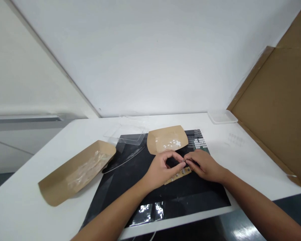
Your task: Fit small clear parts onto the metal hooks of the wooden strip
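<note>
The person's left hand (160, 170) and right hand (205, 165) are drawn in close together, both narrowed to a pinch, with their fingertips meeting on a tiny silvery metal piece (184, 161) (too small, from where I stand, to say exactly what it is). Directly under the hands lies a narrow tan cardboard strip (178, 176) dotted with small round metallic spots. All of this sits over a large glossy black mat (180, 197), which throws back a bright patch of light near its front edge.

Just past the fingers, a shallow tan kraft-paper tray (167, 134) holding a small scatter of white bits (172, 144) rests at the mat's far edge. To its right is a dark green sheet with rows of white square labels (198, 143). A thin, curved transparent strip (125, 160) lies on the mat, and a clear rectangular plastic lid (124, 134) overlaps its far corner.

Farther left, a bigger tan kraft-paper tray (57, 187) full of crumpled clear plastic (86, 170) sits on the white table (253, 174). Toward the back right are a small translucent plastic tub (222, 116) and a faint patch of translucent dots (235, 139), while a broad brown cardboard sheet (273, 113) stands beside the white wall (150, 57).
</note>
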`<action>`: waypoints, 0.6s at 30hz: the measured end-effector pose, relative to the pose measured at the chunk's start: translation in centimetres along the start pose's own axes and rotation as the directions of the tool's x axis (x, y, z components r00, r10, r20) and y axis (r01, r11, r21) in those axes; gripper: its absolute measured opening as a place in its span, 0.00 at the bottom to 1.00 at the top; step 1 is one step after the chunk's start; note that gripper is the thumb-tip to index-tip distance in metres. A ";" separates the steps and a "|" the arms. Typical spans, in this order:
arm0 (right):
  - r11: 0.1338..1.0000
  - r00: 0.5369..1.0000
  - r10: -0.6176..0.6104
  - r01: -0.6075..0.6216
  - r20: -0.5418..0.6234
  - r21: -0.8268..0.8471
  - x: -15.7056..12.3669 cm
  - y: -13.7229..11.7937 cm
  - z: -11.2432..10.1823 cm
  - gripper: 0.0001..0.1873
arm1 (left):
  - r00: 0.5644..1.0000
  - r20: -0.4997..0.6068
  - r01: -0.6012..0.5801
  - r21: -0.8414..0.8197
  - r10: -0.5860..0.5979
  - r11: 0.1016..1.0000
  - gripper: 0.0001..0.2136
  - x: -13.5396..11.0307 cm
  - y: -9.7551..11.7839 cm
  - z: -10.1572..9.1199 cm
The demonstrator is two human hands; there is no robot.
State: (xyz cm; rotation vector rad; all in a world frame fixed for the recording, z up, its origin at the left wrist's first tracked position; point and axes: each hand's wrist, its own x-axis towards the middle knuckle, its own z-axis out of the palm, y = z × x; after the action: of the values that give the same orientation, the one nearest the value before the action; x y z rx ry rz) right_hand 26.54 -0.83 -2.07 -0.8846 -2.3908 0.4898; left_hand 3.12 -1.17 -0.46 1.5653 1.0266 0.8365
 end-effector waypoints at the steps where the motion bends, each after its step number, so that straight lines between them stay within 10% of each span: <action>1: 1.000 1.000 -0.007 0.007 -0.001 -0.006 0.0 0.0 0.0 0.08 | 1.000 -0.008 0.012 -0.005 -0.012 1.000 0.15 0.0 0.0 0.0; 18: 0.990 0.989 -0.104 0.092 -0.107 -0.105 -0.1 0.7 -0.8 0.08 | 0.985 0.167 -0.041 -0.022 0.044 0.999 0.14 0.0 0.6 -0.6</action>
State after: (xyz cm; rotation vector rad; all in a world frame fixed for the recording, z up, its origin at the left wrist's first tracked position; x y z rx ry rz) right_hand 27.42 -0.32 -1.82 -0.8101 -2.3589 0.2777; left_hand 2.69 -0.99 0.31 1.6181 0.8648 0.7277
